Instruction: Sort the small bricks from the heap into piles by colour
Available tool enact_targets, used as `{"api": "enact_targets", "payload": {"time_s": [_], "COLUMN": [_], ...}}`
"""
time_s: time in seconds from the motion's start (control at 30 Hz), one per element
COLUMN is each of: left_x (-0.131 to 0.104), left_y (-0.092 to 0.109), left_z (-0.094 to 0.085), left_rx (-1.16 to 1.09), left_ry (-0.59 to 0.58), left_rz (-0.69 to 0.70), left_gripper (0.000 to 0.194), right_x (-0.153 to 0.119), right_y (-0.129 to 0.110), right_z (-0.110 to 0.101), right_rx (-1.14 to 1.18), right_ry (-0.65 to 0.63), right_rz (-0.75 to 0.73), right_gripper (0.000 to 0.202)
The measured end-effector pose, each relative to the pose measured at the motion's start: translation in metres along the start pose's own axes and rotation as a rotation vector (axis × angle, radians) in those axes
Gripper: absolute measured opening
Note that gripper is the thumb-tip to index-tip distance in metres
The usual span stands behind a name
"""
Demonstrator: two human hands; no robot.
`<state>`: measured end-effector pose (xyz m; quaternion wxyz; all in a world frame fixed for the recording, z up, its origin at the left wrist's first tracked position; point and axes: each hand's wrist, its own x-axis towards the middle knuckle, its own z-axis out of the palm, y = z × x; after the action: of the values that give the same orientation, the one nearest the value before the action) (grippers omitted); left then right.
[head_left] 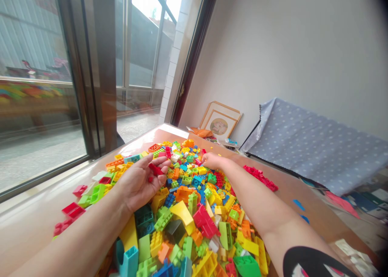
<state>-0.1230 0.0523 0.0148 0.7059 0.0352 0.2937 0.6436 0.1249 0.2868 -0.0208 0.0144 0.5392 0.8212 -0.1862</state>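
Observation:
A large heap of mixed toy building bricks (182, 196) spreads over the table in many colours. My left hand (144, 182) is turned palm up above the left side of the heap, its fingers half curled around a few small red toy bricks (155, 170). Farther out, my right hand (211, 161) reaches to the heap's far right edge with its fingers closed in a pinch. A small red brick (204, 151) shows at those fingertips; the fingers partly hide the grip. Beyond my right forearm lies a separate row of red bricks (260, 178).
The brown table (291, 224) borders a glass sliding door (91, 75) on the left. Framed pictures (218, 121) lean on the wall behind it. A grey dotted cloth (321, 143) covers something at the right. Blue pieces (299, 205) and crumpled white paper (354, 254) lie right.

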Motion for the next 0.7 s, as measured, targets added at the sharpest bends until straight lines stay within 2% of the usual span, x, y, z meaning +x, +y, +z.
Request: {"api": "enact_targets", "payload": {"time_s": [0.23, 0.5, 0.7], "left_x": [0.000, 0.000, -0.001], "left_y": [0.000, 0.000, 0.000], "left_z": [-0.001, 0.001, 0.002], "left_rx": [0.006, -0.019, -0.030], "left_ry": [-0.009, 0.004, 0.009], "left_rz": [0.012, -0.005, -0.011], "left_gripper": [0.027, 0.028, 0.029], "right_x": [0.004, 0.000, 0.008], "right_y": [0.007, 0.015, 0.013], "right_z": [0.002, -0.002, 0.003], "right_rx": [-0.039, 0.086, 0.223], "right_ry": [0.027, 0.067, 0.081], "right_rz": [0.041, 0.061, 0.093], "right_gripper": [0.014, 0.015, 0.017]}}
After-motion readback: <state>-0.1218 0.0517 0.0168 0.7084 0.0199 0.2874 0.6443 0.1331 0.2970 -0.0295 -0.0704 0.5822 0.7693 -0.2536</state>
